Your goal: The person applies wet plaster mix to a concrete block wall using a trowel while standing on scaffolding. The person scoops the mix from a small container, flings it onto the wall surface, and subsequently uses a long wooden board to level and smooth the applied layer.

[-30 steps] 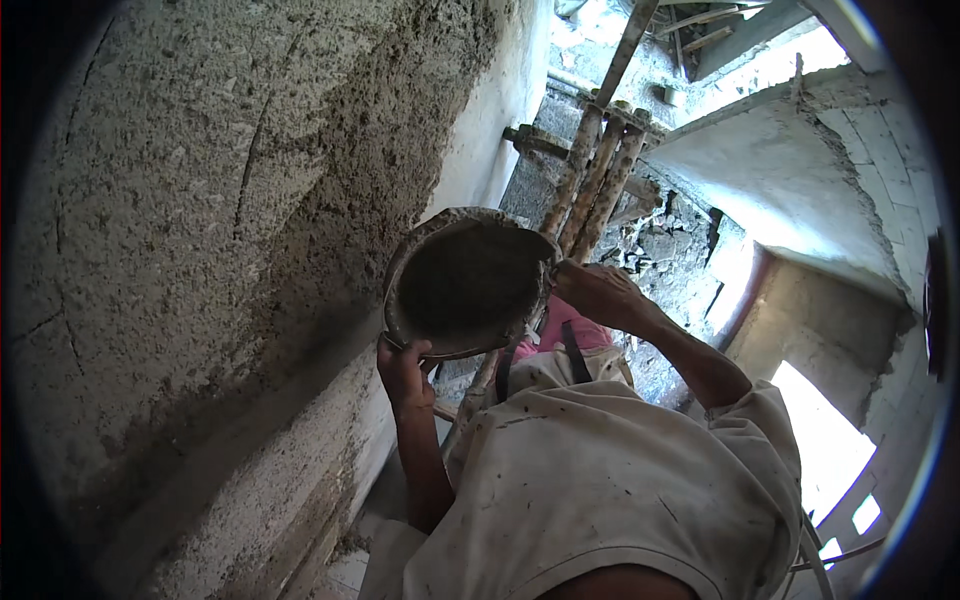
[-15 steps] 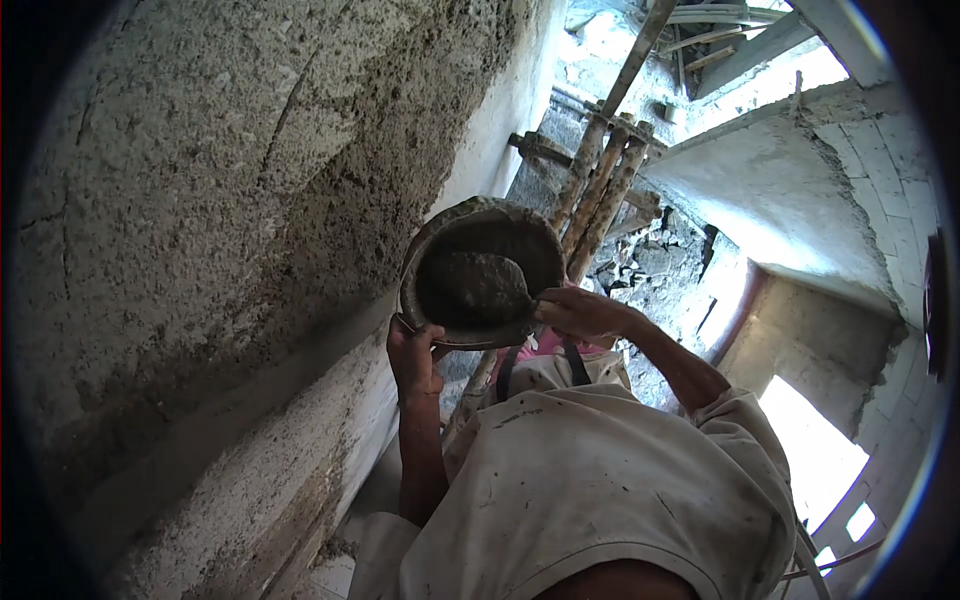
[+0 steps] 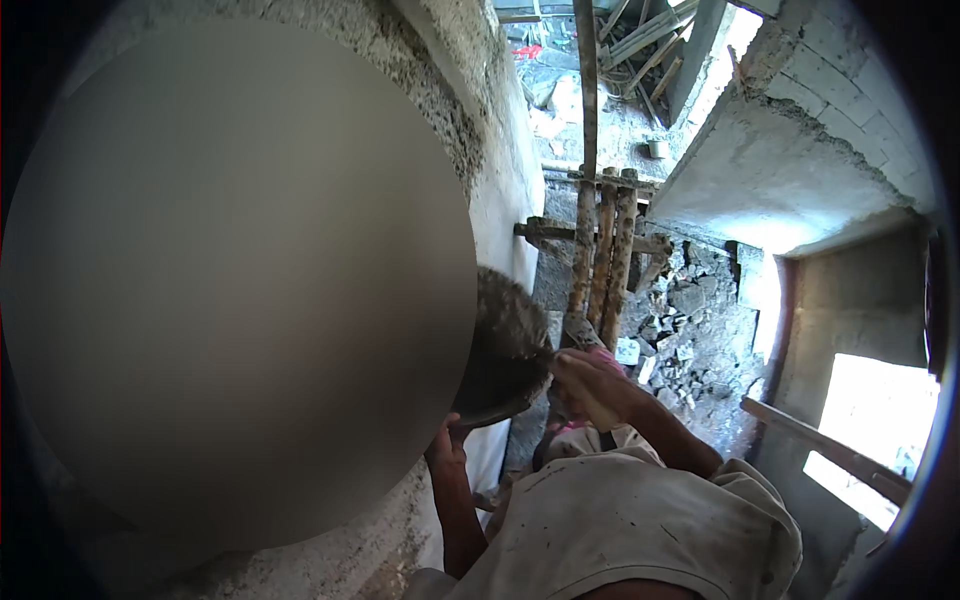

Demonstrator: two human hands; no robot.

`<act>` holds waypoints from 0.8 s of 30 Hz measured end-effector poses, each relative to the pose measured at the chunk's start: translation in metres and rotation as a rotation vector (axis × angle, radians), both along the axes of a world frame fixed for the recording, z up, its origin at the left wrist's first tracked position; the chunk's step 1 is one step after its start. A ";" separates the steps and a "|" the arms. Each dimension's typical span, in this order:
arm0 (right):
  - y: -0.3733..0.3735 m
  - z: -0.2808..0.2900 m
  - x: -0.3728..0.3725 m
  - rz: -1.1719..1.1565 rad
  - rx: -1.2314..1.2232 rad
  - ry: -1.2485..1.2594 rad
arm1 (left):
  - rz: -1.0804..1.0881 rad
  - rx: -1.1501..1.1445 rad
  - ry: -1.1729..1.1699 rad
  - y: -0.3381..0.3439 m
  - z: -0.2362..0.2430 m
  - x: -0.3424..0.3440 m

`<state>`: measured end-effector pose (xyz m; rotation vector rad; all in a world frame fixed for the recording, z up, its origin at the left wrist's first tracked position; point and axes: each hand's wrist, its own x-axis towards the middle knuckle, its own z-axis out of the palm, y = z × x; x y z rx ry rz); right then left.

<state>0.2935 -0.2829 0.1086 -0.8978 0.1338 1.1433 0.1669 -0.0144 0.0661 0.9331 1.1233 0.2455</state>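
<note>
My left hand (image 3: pixel 446 446) grips the lower rim of a dark, round mortar pan (image 3: pixel 505 385), thumb over the edge. A large blurred disc covers the left part of the pan. My right hand (image 3: pixel 600 385) is closed at the pan's right side around the pale handle of what looks like a trowel. A rough, mortar-covered mass (image 3: pixel 512 315) stands above the pan's dark inside; the trowel blade cannot be told apart from it.
A rough plastered wall (image 3: pixel 510 190) rises at the left, mostly behind the blur. Ahead, wooden scaffold poles (image 3: pixel 605 250) run over a floor with broken rubble (image 3: pixel 690 300). A wooden bar (image 3: pixel 830 450) crosses a bright opening at the right.
The view has shifted, and a blurred disc now hides much of the left. The pan and both hands sit lower and farther right in view. The mortar mass appears higher over the pan.
</note>
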 end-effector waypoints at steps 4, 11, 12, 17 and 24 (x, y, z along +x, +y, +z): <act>-0.011 0.061 0.031 -0.478 -0.191 -0.223 | 0.011 0.057 0.114 0.015 -0.019 -0.014; 0.022 0.067 0.172 -1.146 -0.508 -0.662 | 0.130 0.094 0.120 -0.001 -0.021 -0.028; 0.037 0.046 0.199 -1.257 -0.530 -0.711 | 0.148 0.110 0.098 -0.003 -0.022 -0.037; 0.206 -0.009 0.329 -1.079 -0.696 -1.020 | -0.632 1.264 0.115 -0.044 0.023 -0.037; 0.247 0.283 0.172 -0.656 -0.164 -1.387 | -0.618 1.247 0.306 -0.055 0.022 -0.045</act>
